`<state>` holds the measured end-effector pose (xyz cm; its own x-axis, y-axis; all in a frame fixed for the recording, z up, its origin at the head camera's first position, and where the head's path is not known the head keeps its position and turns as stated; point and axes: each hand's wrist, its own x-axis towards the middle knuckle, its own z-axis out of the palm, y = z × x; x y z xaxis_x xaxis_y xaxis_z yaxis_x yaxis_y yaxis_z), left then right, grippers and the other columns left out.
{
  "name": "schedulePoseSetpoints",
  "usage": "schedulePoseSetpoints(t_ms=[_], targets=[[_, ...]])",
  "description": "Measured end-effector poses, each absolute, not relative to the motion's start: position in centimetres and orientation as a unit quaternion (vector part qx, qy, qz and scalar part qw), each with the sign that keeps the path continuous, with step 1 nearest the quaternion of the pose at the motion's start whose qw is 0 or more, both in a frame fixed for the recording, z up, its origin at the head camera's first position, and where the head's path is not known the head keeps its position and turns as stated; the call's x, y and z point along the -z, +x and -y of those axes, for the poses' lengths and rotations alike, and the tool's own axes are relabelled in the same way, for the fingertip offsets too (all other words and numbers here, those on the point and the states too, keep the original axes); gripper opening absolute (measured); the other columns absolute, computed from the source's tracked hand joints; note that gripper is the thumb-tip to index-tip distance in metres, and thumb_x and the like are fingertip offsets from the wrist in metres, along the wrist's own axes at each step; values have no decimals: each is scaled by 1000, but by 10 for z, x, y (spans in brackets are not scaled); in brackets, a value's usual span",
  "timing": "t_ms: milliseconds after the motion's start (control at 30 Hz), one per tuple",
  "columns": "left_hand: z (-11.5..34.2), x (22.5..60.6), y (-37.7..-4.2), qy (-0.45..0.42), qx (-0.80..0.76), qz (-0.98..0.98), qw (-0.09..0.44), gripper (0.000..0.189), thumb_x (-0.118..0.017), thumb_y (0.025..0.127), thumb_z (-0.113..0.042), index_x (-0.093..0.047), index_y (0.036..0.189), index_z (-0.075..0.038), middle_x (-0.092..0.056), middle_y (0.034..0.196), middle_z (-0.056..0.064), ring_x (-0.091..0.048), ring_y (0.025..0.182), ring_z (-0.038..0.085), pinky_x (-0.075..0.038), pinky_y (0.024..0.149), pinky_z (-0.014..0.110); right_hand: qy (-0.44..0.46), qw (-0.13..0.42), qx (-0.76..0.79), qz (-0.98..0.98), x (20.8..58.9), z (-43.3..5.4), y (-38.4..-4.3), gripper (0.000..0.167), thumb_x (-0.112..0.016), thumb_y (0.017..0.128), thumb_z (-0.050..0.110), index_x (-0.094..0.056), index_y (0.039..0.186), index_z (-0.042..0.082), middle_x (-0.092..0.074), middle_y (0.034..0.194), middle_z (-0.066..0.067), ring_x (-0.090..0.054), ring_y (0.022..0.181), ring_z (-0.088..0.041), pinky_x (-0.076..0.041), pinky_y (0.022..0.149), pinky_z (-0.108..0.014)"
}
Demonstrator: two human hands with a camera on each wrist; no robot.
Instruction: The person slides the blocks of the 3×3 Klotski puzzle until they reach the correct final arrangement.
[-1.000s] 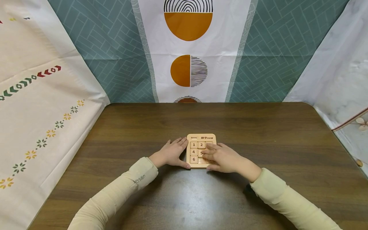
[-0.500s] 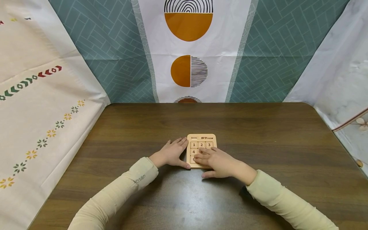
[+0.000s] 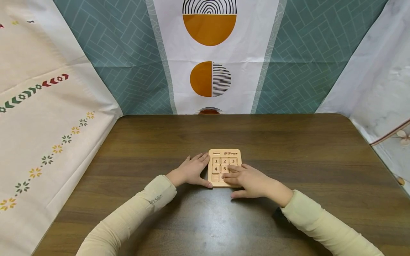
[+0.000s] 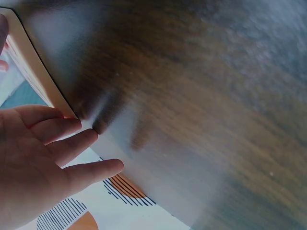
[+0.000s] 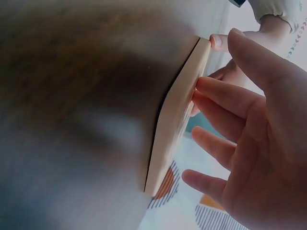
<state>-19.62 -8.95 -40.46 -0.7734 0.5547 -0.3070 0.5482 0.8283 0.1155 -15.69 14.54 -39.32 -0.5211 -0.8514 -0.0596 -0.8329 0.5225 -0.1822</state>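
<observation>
A square wooden number slide puzzle (image 3: 238, 152) lies flat on the table, its tiles 1 to 5 uncovered. My left hand (image 3: 193, 170) rests along its left side, fingers straight at the upper edge and thumb at the near corner. In the left wrist view, the fingertips (image 4: 72, 123) meet the puzzle's pale edge (image 4: 45, 81). My right hand (image 3: 254, 182) reaches over the lower right of the board, and its fingers overlap the 6 tile (image 3: 221, 178). An open slot shows left of that tile. The right wrist view has the index fingertip (image 5: 204, 82) at the puzzle's top face; tiles beneath the hand are hidden.
The dark wooden table (image 3: 160, 135) stretches around the puzzle on all sides. Behind its far edge hangs a green and white cloth (image 3: 179, 81) with orange half circles. A cream patterned cloth (image 3: 38, 124) hangs at the left, and a pale one (image 3: 378, 78) at the right.
The 6 tile has moved from the bottom left slot to the bottom middle. My right hand went left and nearer, then back right with it; the 3 is now uncovered. The left hand stays still.
</observation>
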Motion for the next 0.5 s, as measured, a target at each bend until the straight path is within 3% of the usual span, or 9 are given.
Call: schedulePoseSetpoints(t_ms=[500], targets=[[90,406,-197,290,-10,-942,167,108,-61,68,-69,-23,144,-2,-21,148,13,-21,134,30,-24,98,58,-479,53,73,-873,393,-145,-163,54,-59,86,41,-55,127,7,-50,132,-5,-35,128,-31,-31,96,-55]])
